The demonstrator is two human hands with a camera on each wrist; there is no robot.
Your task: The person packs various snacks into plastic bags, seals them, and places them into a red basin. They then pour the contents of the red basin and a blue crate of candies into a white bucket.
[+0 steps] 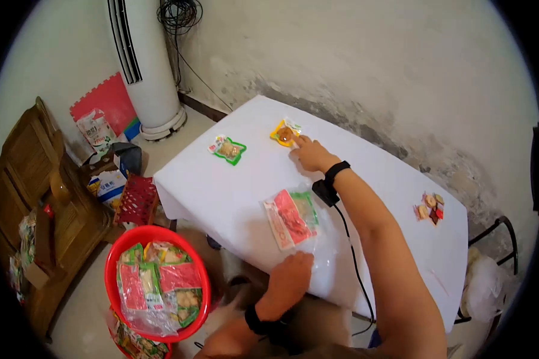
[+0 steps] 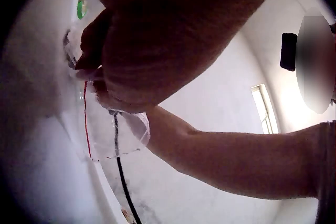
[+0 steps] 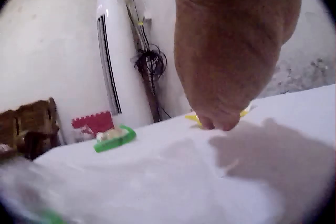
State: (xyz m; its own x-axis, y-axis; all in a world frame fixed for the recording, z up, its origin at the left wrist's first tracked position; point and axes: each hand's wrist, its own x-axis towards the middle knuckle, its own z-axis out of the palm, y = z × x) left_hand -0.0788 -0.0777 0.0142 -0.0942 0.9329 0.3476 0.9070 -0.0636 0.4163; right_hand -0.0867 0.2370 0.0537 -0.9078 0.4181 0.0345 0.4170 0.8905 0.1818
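Note:
My right hand [image 1: 315, 154] reaches across the white table to a yellow-edged snack packet [image 1: 283, 134] holding brown food. Its thumb and fingers pinch the packet's near edge; in the right wrist view, the hand [image 3: 233, 50] hides most of that packet. My left hand [image 1: 288, 280] is at the table's near edge, gripping the mouth of a clear plastic bag [image 1: 323, 248]. Inside the bag lie a pink-and-clear packet [image 1: 290, 218] and a green-edged one [image 1: 306, 206]. The left wrist view shows the bag's red seal line [image 2: 87, 124] beside the curled fingers.
Another green-edged packet [image 1: 228, 149] lies at the table's far left, and several small packets [image 1: 430, 209] at its right. A red basin [image 1: 205, 281] full of packets stands left of the table, near a wooden bench [image 1: 27, 161]. A black cable [image 1: 354, 257] trails from my right wrist.

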